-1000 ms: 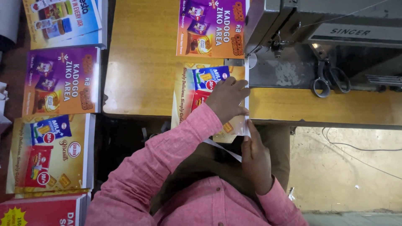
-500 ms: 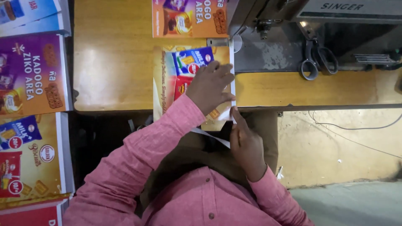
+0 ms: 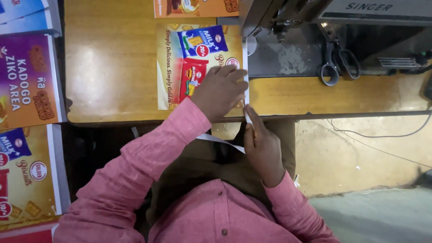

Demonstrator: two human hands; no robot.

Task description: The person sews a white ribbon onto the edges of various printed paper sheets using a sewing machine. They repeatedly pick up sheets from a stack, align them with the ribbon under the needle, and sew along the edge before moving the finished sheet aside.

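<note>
A yellow printed poster [image 3: 180, 63] with blue and red snack pictures lies on the wooden table [image 3: 108, 72] beside a grey sewing machine [image 3: 288, 27]. My left hand [image 3: 219, 92] rests flat on the poster's near right corner, fingers spread toward its right edge. My right hand [image 3: 263, 148] is below the table edge and pinches a white strip [image 3: 246, 114] that runs along the poster's right edge and trails down over my lap.
Black-handled scissors [image 3: 335, 63] lie on the machine bed at the right. An orange poster [image 3: 198, 8] lies at the table's far edge. Stacks of purple, blue and yellow posters [image 3: 27, 90] fill the left side. A cable [image 3: 378, 135] runs over the floor.
The poster has slid further onto the table toward the sewing machine, with my left hand on it. My right hand has risen to the table edge with the white strip.
</note>
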